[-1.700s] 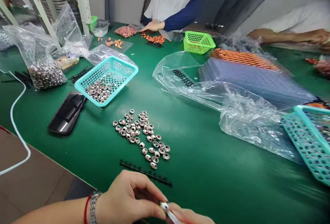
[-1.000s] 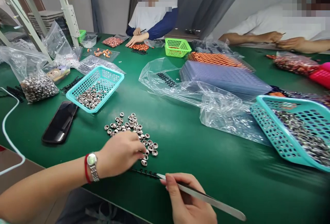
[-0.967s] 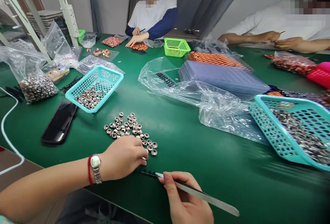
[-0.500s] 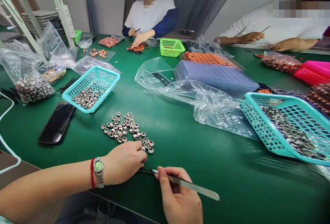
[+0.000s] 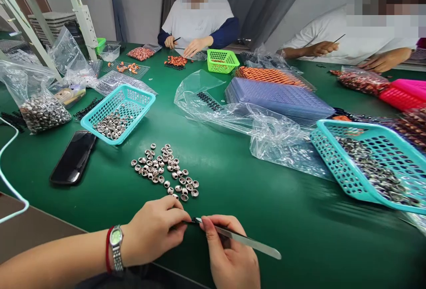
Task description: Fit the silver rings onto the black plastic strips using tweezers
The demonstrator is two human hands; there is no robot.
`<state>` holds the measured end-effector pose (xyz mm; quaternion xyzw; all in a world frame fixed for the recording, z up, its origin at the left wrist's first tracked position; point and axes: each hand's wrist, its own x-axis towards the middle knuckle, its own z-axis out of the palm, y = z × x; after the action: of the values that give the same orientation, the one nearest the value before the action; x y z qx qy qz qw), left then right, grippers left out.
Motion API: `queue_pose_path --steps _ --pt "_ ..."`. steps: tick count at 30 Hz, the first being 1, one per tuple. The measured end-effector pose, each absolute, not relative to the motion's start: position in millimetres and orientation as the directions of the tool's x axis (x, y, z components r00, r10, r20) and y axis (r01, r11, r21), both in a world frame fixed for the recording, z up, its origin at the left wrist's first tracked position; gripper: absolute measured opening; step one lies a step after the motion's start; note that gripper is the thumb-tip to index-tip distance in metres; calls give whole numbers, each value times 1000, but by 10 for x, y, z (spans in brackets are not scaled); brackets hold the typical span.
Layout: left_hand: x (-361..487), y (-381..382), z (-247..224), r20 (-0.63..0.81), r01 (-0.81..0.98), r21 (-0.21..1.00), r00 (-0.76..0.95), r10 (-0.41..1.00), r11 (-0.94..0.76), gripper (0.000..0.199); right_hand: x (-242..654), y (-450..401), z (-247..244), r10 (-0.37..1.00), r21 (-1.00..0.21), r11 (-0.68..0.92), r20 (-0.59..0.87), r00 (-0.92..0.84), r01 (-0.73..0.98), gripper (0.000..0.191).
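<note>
Green table (image 5: pixel 233 178); silvery caps (image 5: pixel 161 164) (loose)

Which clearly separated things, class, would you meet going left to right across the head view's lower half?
White cable, black smartphone, silver wristwatch, left hand, right hand, turquoise basket at the right edge.

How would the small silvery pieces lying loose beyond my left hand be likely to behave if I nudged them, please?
The silvery pieces would probably roll or rock, since their sides look rounded. They would likely scatter singly, lying loose on the flat green table. Their shine suggests they may be slippery.
</note>
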<state>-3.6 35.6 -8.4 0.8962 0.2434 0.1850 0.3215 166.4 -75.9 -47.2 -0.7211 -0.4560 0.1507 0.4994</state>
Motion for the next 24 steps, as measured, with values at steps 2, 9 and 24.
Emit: queue_pose_path --steps 2,9,24 --pt "-35 381 -94 116 329 745 793 598 -581 22 1665 -759 -456 817 -871 -68 231 528 487 30" --pt "-13 477 -33 -69 330 897 761 645 -294 18 1678 -772 -416 823 -929 -100 124 554 357 34" --pt "-46 224 103 -285 52 942 645 709 332 25 1454 -832 -477 694 -927 323 368 619 190 12"
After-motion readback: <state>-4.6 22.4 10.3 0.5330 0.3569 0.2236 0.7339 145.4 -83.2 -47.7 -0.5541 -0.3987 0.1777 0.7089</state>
